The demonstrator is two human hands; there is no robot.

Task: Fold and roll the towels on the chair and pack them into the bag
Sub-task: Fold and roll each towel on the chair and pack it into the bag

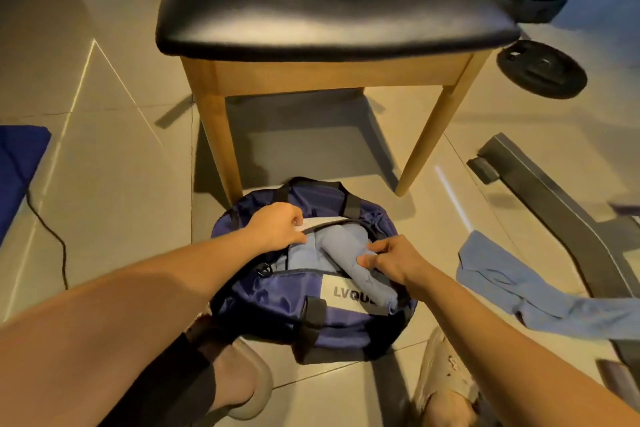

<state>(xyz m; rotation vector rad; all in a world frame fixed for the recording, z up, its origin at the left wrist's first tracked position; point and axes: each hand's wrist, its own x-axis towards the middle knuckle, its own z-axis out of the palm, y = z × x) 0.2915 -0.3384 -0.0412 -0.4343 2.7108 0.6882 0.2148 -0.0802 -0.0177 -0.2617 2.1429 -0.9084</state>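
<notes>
We pinch the rolled light-blue towel [346, 250] with curled fingers of the right hand [394, 258]; left hand [277, 227] grips the zip edge of the navy nylon duffel bag [263, 302]. Roll half inside, long axis diagonal, near end over the rim toward us. Beige tiled floor [114, 184], black-seated wooden chair [311, 10] behind.

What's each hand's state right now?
Left hand: closed, pinching the far opening edge of the bag.
Right hand: closed, gripping the rolled towel, partly inside the bag.
</notes>
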